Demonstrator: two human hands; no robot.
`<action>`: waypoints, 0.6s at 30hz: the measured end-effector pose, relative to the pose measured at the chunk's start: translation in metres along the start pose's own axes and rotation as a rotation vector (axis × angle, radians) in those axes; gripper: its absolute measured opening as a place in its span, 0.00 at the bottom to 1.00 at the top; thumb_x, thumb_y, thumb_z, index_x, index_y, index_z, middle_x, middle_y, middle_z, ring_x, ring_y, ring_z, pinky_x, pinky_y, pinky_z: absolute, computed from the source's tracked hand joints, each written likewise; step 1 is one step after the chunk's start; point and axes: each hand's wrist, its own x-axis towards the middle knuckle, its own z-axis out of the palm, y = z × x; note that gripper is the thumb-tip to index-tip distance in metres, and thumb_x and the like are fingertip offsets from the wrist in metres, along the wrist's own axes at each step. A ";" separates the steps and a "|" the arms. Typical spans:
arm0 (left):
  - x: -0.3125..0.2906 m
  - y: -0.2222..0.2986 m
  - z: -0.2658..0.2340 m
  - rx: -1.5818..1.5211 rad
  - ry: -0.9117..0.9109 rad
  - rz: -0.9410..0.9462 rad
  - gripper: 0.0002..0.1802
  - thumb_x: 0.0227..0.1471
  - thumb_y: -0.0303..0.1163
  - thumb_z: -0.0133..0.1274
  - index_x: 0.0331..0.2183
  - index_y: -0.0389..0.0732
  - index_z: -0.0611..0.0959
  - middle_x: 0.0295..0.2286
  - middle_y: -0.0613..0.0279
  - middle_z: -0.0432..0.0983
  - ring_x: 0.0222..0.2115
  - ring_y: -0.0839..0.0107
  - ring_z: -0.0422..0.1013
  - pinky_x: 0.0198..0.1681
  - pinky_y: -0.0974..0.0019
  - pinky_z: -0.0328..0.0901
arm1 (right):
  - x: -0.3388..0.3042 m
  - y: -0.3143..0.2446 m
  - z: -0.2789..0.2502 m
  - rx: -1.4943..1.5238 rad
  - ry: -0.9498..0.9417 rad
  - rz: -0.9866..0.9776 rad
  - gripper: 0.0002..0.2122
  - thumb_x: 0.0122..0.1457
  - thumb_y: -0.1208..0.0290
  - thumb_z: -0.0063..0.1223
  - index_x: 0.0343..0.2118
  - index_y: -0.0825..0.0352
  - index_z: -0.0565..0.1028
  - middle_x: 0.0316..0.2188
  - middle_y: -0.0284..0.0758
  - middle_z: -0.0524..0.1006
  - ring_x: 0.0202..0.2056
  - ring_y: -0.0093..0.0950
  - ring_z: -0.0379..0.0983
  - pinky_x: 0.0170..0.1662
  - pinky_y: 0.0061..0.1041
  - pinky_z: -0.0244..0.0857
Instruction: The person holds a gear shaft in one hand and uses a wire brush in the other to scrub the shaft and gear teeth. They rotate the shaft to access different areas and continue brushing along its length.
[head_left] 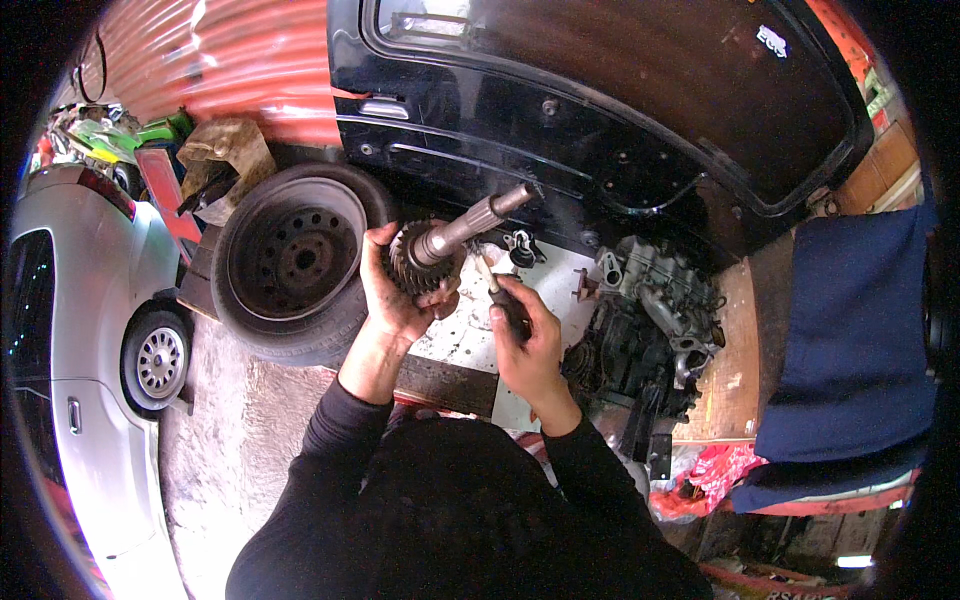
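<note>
left fingers (374,252) clamp the gear (412,262) on a shaft (468,224), right fingers (530,296) a dark-handled tool (511,310).

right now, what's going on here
A person has both hands busy: the left hand grips a geared shaft, its bare end pointing up and to the right. The right hand holds a dark-handled tool, its pale tip close to the shaft; whether they touch is hard to tell. Both are held above a stained white surface, with a wheel to the left and an engine to the right.
</note>
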 end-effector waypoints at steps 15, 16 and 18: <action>0.004 -0.010 0.013 -0.008 -0.058 -0.002 0.38 0.53 0.67 0.39 0.41 0.40 0.80 0.18 0.60 0.71 0.08 0.77 0.54 0.10 0.72 0.52 | 0.006 -0.030 -0.002 0.335 -0.049 0.265 0.18 0.66 0.76 0.50 0.58 0.69 0.72 0.36 0.34 0.78 0.25 0.15 0.72 0.27 0.17 0.67; 0.004 -0.012 0.013 -0.028 -0.053 0.000 0.38 0.54 0.67 0.39 0.41 0.40 0.80 0.18 0.60 0.72 0.08 0.77 0.55 0.10 0.72 0.52 | 0.007 -0.032 -0.002 0.311 -0.076 0.265 0.18 0.66 0.76 0.50 0.59 0.69 0.71 0.35 0.33 0.78 0.25 0.14 0.71 0.26 0.17 0.66; 0.004 -0.016 0.013 -0.067 -0.040 0.009 0.38 0.54 0.67 0.39 0.41 0.41 0.80 0.19 0.60 0.72 0.09 0.76 0.55 0.11 0.72 0.53 | -0.002 -0.028 -0.007 0.215 -0.062 0.254 0.19 0.65 0.78 0.50 0.59 0.69 0.72 0.37 0.34 0.79 0.26 0.13 0.70 0.28 0.17 0.65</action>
